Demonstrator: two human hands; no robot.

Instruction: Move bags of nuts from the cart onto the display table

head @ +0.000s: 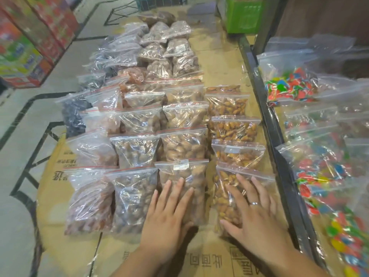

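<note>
- Nearest bag of nuts, clear zip pouch of orange-brown kernels: lay flat at lower centre-right of the frame, long axis running from the near edge toward the top of the frame, zip seal at the far end.
- Right hand: rested palm-down on that bag, fingers spread wide and flat, closed on nothing; a ring sat on one finger.
- Neighbouring bag of paler brown nuts, with a white label near its seal: lay just left of the first, same lengthwise direction, seal at the far end.
- Left hand: lay flat on this bag, fingers extended and slightly apart, gripping nothing.
- Further bags: ranged in several columns receding toward the upper centre, each overlapping the one behind it.
- Display table: covered with flattened brown cardboard bearing printed characters.
- Dark metal rail: ran diagonally along the table's right side.
- Bags of coloured sweets: lay beyond the rail, at right of the frame.
- Floor: pale tiles with dark inlay lines, at left.
- Stacked printed cartons: upper left.
- Green box: top centre-right.
</note>
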